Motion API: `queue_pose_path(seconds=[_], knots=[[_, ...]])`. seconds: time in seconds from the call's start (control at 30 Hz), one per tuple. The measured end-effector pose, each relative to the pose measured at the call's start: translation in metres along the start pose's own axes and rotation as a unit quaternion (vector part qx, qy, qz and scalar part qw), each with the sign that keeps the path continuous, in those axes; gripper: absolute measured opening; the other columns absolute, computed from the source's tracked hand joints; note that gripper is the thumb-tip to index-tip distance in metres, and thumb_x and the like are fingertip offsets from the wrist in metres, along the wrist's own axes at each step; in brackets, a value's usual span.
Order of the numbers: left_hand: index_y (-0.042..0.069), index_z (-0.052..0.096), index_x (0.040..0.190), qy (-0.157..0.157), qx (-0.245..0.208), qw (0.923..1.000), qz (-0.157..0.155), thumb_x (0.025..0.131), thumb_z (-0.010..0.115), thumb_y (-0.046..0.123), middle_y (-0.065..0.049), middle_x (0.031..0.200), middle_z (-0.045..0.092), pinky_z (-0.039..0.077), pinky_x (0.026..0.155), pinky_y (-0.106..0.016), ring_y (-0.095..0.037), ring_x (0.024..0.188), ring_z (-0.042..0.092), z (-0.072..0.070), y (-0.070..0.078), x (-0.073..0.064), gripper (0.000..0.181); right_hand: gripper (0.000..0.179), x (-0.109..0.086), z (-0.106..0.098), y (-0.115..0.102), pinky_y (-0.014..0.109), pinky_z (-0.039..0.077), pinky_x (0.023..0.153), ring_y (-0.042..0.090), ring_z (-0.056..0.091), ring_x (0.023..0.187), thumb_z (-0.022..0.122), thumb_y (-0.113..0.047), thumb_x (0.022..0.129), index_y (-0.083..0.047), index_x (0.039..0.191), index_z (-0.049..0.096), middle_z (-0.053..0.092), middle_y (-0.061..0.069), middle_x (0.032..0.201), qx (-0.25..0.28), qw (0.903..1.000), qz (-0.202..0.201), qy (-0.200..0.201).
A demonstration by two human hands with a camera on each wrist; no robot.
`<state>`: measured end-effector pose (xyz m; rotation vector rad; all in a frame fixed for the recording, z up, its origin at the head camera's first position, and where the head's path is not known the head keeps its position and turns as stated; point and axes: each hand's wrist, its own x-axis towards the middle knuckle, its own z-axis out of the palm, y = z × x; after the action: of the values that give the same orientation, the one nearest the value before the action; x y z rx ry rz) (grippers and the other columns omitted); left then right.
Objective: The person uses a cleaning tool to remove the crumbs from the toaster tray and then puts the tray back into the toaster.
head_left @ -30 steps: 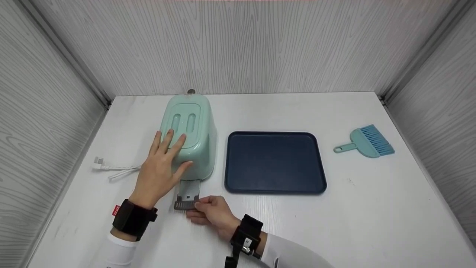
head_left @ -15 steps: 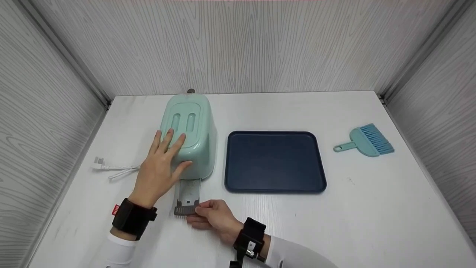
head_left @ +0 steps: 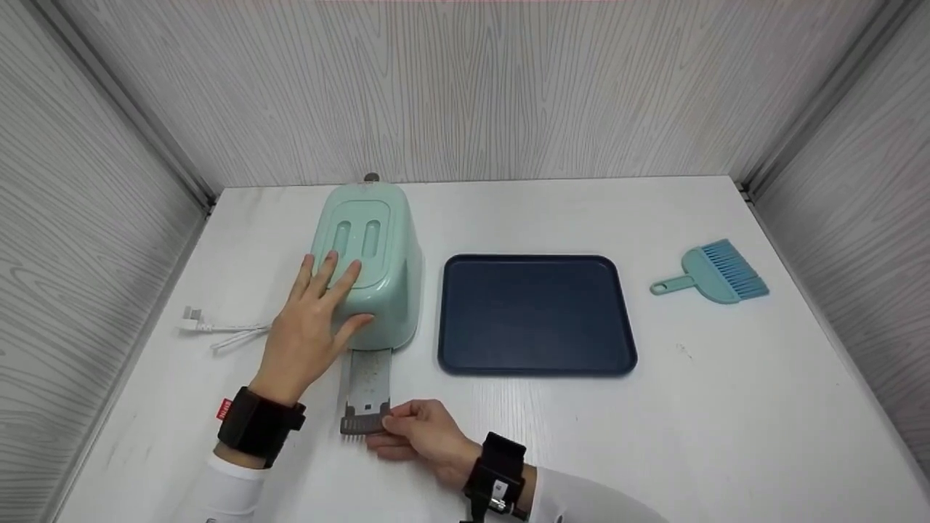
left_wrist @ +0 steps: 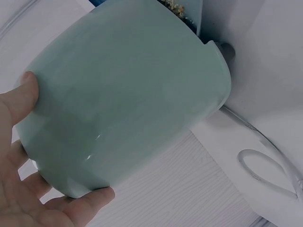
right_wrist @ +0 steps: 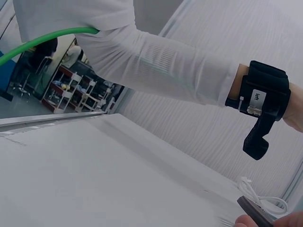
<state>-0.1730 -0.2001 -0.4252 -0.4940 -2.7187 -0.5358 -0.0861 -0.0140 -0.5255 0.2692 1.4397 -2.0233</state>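
A mint-green toaster (head_left: 374, 269) stands at the left of the white table. My left hand (head_left: 298, 341) rests on its near top edge with the fingers spread. In the left wrist view, thumb and fingertips lie along the toaster's green shell (left_wrist: 123, 94). Out of the toaster's near end sticks a crumb tray (head_left: 369, 374) with a dark grey handle (head_left: 361, 424). Bread crumbs (left_wrist: 174, 8) lie in the tray. My right hand (head_left: 429, 439) pinches the right end of this handle between thumb and fingers. In the right wrist view the handle (right_wrist: 254, 211) shows at the bottom right.
A dark blue rectangular tray (head_left: 538, 316) lies right of the toaster. Farther right is a small mint brush (head_left: 716, 274) with blue bristles. White power cable (head_left: 225, 328) runs out left of the toaster. Wood-grain panels (head_left: 465, 87) wall the table at the back and sides.
The crumb tray has slid farther out of the toaster, toward the person, along with my right hand. More crumbs show on it. My left hand stays on the toaster.
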Motion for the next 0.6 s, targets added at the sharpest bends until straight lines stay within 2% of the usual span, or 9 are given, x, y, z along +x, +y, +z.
queue_pose_path(seconds=[0.23, 0.6], knots=[[0.019, 0.046, 0.160, -0.013, -0.006, 0.9998, -0.017, 0.094, 0.078, 0.042, -0.019, 0.170, 0.036, 0.051, 0.117, -0.061, -0.048, 0.161, 0.024, 0.001, 0.000, 0.001, 0.077, 0.008, -0.007, -0.004, 0.004, 0.036, 0.069, 0.089, 0.030, 0.080, 0.103, 0.064, -0.003, 0.102, 0.001, 0.109, 0.065, 0.078, 0.028, 0.111, -0.004, 0.9999, 0.010, -0.003], [0.017, 0.049, 0.159, 0.002, -0.007, 0.9999, -0.009, 0.093, 0.079, 0.040, -0.022, 0.168, 0.039, 0.048, 0.118, -0.063, -0.051, 0.159, 0.026, 0.001, 0.001, 0.001, 0.076, 0.010, -0.018, -0.010, 0.008, 0.037, 0.069, 0.088, 0.032, 0.080, 0.101, 0.065, -0.003, 0.101, 0.001, 0.110, 0.064, 0.078, 0.026, 0.111, -0.013, 0.9997, 0.017, -0.013]])
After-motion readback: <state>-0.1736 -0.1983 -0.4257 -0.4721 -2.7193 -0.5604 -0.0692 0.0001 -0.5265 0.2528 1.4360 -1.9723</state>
